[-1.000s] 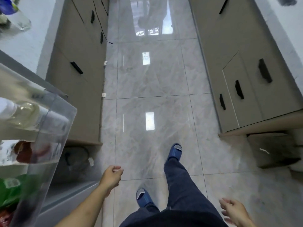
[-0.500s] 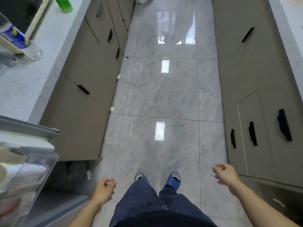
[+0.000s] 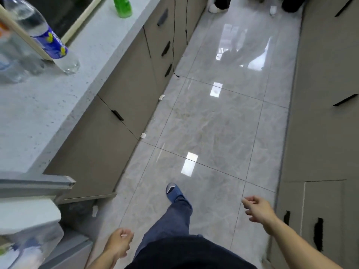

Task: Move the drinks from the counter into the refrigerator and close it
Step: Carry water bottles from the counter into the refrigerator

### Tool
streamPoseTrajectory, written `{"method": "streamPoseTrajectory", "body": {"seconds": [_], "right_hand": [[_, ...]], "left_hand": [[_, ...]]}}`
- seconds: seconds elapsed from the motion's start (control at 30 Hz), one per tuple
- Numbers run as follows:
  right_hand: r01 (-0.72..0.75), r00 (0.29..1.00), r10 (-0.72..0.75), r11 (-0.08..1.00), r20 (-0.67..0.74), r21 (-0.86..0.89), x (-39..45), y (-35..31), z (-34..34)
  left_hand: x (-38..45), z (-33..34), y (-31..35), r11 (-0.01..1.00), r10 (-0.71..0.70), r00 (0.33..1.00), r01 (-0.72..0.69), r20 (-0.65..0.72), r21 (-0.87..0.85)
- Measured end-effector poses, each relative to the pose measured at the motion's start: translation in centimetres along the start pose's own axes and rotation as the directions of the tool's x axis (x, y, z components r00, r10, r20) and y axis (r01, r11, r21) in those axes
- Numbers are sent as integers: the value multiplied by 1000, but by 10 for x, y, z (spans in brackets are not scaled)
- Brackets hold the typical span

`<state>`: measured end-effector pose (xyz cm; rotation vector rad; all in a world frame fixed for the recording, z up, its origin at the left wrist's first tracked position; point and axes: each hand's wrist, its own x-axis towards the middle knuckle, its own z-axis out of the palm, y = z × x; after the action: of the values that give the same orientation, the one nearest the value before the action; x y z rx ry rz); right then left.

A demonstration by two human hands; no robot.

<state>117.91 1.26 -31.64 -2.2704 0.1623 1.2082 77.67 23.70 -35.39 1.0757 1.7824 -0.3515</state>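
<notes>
On the speckled grey counter (image 3: 48,113) at the upper left stands a clear bottle with a blue label (image 3: 48,38). Beside it at the far left is another clear bottle (image 3: 11,61), blurred. A green bottle (image 3: 122,6) stands farther along the counter. The open refrigerator door (image 3: 29,226) with its clear shelf fills the lower left corner. My left hand (image 3: 118,245) hangs low beside the door, fingers loosely curled, holding nothing. My right hand (image 3: 258,209) is out over the floor, fingers loosely apart and empty. Both hands are far from the bottles.
Grey-brown cabinets (image 3: 124,98) with black handles run under the counter, and more cabinets (image 3: 320,113) line the right side. A glossy tiled floor (image 3: 209,123) runs between them. A black cable (image 3: 173,45) hangs down the left cabinets. Another person's feet (image 3: 219,4) stand at the far end.
I have walked forward along the aisle; the counter and bottles have come closer and the refrigerator door has slid to the lower left. My right arm has swung forward. Both hands stay empty.
</notes>
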Motion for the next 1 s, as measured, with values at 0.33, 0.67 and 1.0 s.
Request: {"method": "streamPoseTrajectory", "body": {"seconds": [0.33, 0.67, 1.0], "right_hand": [[13, 998, -5, 992, 62, -127, 59, -123, -5], [117, 990, -70, 900, 125, -421, 146, -256, -21], [401, 895, -193, 743, 402, -536, 210, -476, 68]], "left_hand": [[24, -22, 195, 960, 193, 981, -188, 5, -206], [15, -34, 267, 907, 5, 989, -67, -148, -417], [-30, -1, 266, 721, -327, 920, 95, -217, -686]]}}
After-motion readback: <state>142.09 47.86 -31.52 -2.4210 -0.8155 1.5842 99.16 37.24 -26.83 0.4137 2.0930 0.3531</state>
